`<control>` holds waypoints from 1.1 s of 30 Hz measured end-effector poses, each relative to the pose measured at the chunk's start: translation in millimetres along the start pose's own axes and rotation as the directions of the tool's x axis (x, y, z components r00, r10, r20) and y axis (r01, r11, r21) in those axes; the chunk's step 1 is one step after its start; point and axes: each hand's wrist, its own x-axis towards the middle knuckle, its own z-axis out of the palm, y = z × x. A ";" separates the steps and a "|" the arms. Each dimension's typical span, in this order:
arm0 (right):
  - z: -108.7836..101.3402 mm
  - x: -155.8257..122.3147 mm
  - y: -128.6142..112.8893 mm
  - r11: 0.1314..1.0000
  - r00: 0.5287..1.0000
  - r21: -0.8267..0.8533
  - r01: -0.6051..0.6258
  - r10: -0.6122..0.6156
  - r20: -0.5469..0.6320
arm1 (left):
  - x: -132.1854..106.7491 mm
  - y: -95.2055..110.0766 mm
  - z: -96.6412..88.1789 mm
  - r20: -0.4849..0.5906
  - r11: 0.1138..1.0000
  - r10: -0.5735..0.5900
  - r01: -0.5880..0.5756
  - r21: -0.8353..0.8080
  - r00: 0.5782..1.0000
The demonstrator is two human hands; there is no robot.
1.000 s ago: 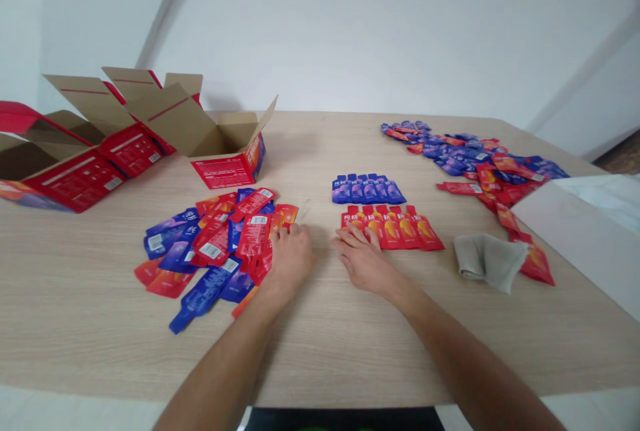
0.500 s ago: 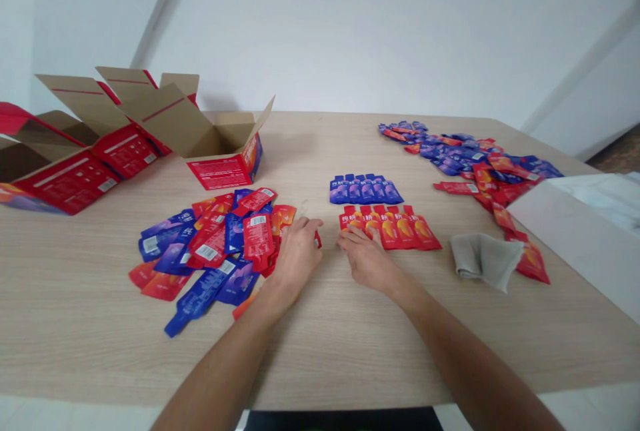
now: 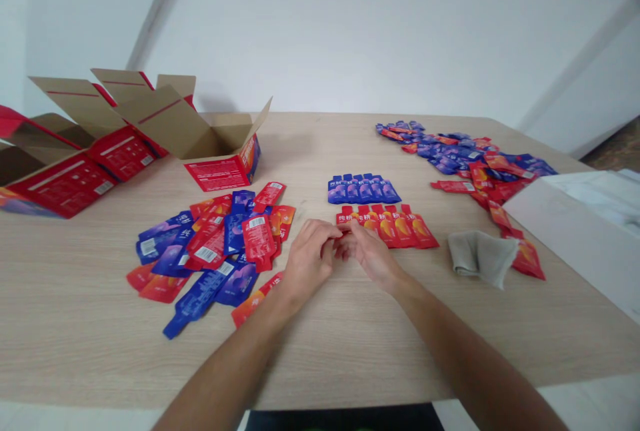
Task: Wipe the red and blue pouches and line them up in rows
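Observation:
My left hand (image 3: 311,256) and my right hand (image 3: 373,256) meet over the table, fingers curled around a red pouch (image 3: 344,229). Only a sliver of it shows between the fingers. Just beyond my right hand lies an overlapping row of red pouches (image 3: 400,228), its left end partly covered by that hand. Behind it is a similar row of blue-purple pouches (image 3: 363,189). To the left of my left hand spreads a loose pile of mixed red and blue pouches (image 3: 210,244), some barcode side up. One orange-red pouch (image 3: 253,299) lies beside my left forearm.
Open red cardboard boxes (image 3: 220,171) stand at the back left, flaps raised. More mixed pouches (image 3: 450,151) are heaped at the back right. A folded grey cloth (image 3: 480,254) rests on the right, near a white box (image 3: 565,224) at the table's edge.
My left hand has moved right, away from the loose pile, bringing a red pouch along. It now meets my right hand, which has curled its fingers in toward it.

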 end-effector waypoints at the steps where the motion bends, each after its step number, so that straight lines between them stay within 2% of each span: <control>1: 0.5 -0.7 -0.5 0.996 1.000 0.088 -0.020 0.019 0.009 | -0.7 0.9 1.8 0.017 0.999 0.033 -0.033 -0.027 0.999; 3: 0.9 -2.0 -2.0 0.984 1.000 0.175 -0.028 0.026 0.013 | -1.8 2.4 4.7 0.068 0.992 0.099 -0.093 -0.083 0.993; 5: 0.4 -2.9 -4.0 0.981 1.000 0.194 -0.012 0.012 -0.001 | -2.0 3.9 5.3 0.124 0.984 0.142 -0.126 -0.125 0.982; 7: -0.7 -3.1 -5.7 0.983 0.999 0.186 0.010 -0.003 -0.038 | -1.3 5.8 3.2 0.139 0.985 0.124 -0.105 -0.133 0.983; 9: -1.9 -2.6 -5.9 0.985 0.996 0.167 0.033 -0.019 -0.084 | -0.2 7.0 -0.1 0.078 0.995 0.013 -0.005 -0.100 0.997; 11: -3.0 -1.3 -3.9 0.990 0.993 0.128 0.051 -0.037 -0.108 | 0.6 6.1 -2.1 -0.051 0.981 -0.187 0.184 -0.065 0.981; 13: -3.5 0.3 0.1 0.995 0.992 0.079 0.062 -0.053 -0.115 | 0.8 2.6 -0.4 -0.157 0.914 -0.404 0.394 -0.093 0.901; 15: -3.4 1.9 4.5 0.996 0.990 0.026 0.080 -0.077 -0.116 | 0.2 -2.3 5.2 -0.163 0.811 -0.582 0.554 -0.188 0.797; 18: -2.3 3.3 8.6 0.991 0.987 -0.043 0.128 -0.131 -0.092 | -0.8 -7.5 16.0 -0.019 0.596 -0.770 0.707 -0.381 0.638; 19: -1.8 3.4 9.0 0.988 0.987 -0.063 0.141 -0.146 -0.070 | -0.9 -8.0 18.8 0.041 0.527 -0.797 0.728 -0.439 0.602; 20: -1.3 3.4 9.0 0.985 0.987 -0.082 0.150 -0.154 -0.046 | -0.8 -8.0 20.8 0.092 0.479 -0.804 0.731 -0.486 0.588; 22: -0.4 3.2 8.2 0.981 0.988 -0.120 0.151 -0.153 -0.009 | -0.6 -7.5 22.0 0.146 0.455 -0.774 0.701 -0.549 0.617; 25: -0.3 1.9 4.8 0.971 0.990 -0.191 0.142 -0.141 0.016 | -1.2 -9.0 20.0 0.156 0.481 -0.721 0.649 -0.589 0.675; 29: -1.0 -2.7 -4.1 0.941 0.987 -0.298 0.161 -0.155 0.042 | -3.0 -15.0 18.2 0.224 0.440 -0.697 0.653 -0.617 0.681; 33: 1.4 -7.8 -9.7 0.889 0.975 -0.418 0.190 -0.220 -0.024 | -0.9 -16.5 16.1 0.320 0.415 -0.671 0.696 -0.586 0.669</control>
